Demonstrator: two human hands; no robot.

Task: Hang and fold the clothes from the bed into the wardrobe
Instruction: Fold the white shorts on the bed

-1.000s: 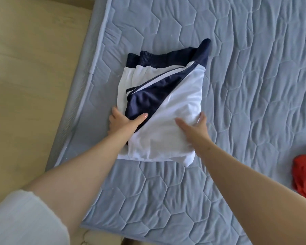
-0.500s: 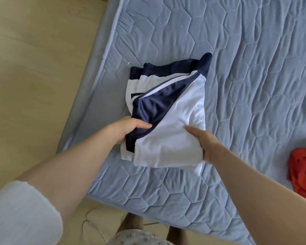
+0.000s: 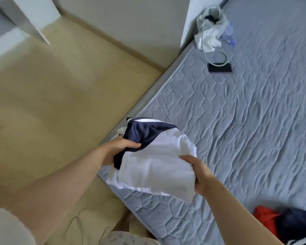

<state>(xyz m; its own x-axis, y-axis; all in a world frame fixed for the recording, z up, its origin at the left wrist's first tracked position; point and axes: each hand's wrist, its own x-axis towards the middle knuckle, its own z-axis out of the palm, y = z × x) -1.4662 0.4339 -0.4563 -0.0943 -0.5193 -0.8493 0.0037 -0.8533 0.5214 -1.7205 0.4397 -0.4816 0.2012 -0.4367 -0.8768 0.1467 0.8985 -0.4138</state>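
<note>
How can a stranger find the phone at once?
Look at the grey bed, toward its far end. The phone lies flat there, just nearer than a crumpled white cloth. It is the only black rectangle, touched by a grey cable.

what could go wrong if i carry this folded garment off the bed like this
1. The left hand grips the navy panel of the folded white and navy garment, and the right hand grips its white edge. Nothing supports the middle, so it may sag and the fold could open.
2. White layers hang loose at its lower corner over the mattress. They might slip out on the way.
</note>
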